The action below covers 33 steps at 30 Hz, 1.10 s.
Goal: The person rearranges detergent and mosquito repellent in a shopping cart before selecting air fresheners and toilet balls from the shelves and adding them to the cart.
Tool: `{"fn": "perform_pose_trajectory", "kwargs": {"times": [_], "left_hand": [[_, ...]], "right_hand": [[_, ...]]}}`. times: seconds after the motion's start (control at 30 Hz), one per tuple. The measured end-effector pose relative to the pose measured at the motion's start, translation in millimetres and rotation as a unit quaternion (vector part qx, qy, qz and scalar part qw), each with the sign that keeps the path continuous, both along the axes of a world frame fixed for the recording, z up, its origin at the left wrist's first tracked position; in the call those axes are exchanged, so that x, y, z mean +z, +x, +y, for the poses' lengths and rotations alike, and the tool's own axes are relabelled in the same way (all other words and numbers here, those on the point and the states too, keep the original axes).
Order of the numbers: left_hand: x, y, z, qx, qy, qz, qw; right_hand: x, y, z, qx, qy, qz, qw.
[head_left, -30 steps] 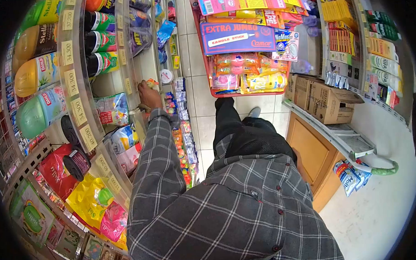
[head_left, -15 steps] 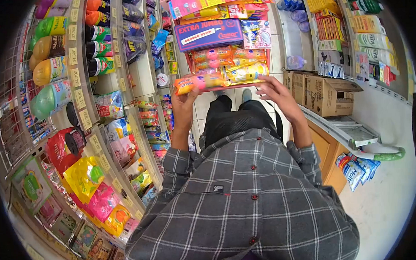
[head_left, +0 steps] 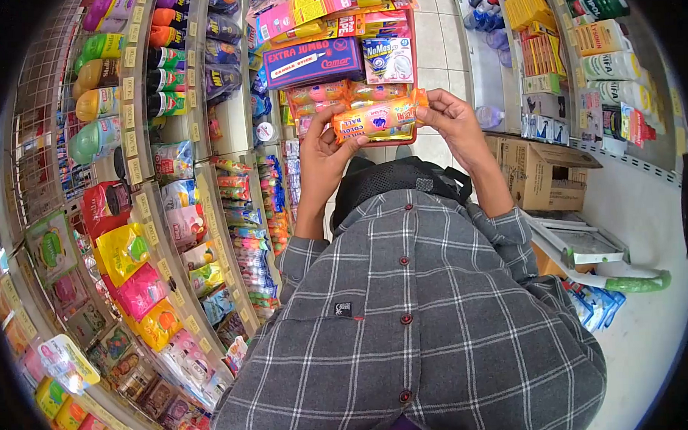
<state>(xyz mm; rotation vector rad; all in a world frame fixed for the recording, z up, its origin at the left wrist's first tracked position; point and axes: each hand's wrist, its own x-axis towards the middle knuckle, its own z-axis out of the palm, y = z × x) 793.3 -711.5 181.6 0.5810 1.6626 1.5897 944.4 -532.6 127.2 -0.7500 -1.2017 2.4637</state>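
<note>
Holds one orange packet (head_left: 378, 120) before the checked shirt (head_left: 384, 289), just above the near rim of the red basket (head_left: 393, 143); clamps its left end with the left hand (head_left: 327, 151), thumb on the near edge and fingers toward the far side; pinches its right end between thumb and fingers of the right hand (head_left: 458, 126); seems held so by both ends for steadiness, and for leaving the printed face uncovered and turned upward; lies with long axis crosswise, from left to right, with right end slightly farther; cannot name its front end with certainty, because of small, partly covered lettering; farther, in the basket, shows a blue candle box (head_left: 313, 62) and a NoMos box (head_left: 388, 60), laid side by side, probably flat for resting stable; between, shows similar orange packets (head_left: 318, 93), partly hidden behind the held one.
</note>
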Motion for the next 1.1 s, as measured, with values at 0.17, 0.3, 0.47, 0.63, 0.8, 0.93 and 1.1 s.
{"fn": "perform_pose_trajectory", "kwargs": {"times": [0.17,0.3,0.47,0.63,0.8,0.93,1.1], "left_hand": [[2.0,4.9,11.6,0.022,0.024,-0.013,0.999],[1.8,13.6,21.3,0.025,0.018,-0.006,1.0],[-30.8,2.4,8.3,0.0,-0.134,0.05,0.99],[-123.6,-20.2,-16.9,-0.039,-0.274,0.157,0.948],[-156.7,-20.1,-3.8,-0.052,-0.235,0.28,0.929],[-153.8,-19.1,-8.3,-0.045,-0.267,0.323,0.907],[-149.1,-12.0,-23.8,-0.054,-0.237,0.183,0.953]], "right_hand": [[1.6,11.2,16.0,0.004,0.001,0.017,1.0],[-4.5,15.7,26.2,0.015,-0.016,0.019,1.0],[-41.5,14.8,17.9,0.087,-0.069,-0.081,0.991],[-130.0,8.4,-9.5,0.118,-0.146,-0.13,0.974],[-185.0,-19.1,-27.3,0.067,0.0,-0.166,0.984],[-187.1,-29.3,-32.0,0.042,0.185,-0.199,0.962],[-170.4,-26.8,-36.4,0.009,0.267,-0.216,0.939]]}}
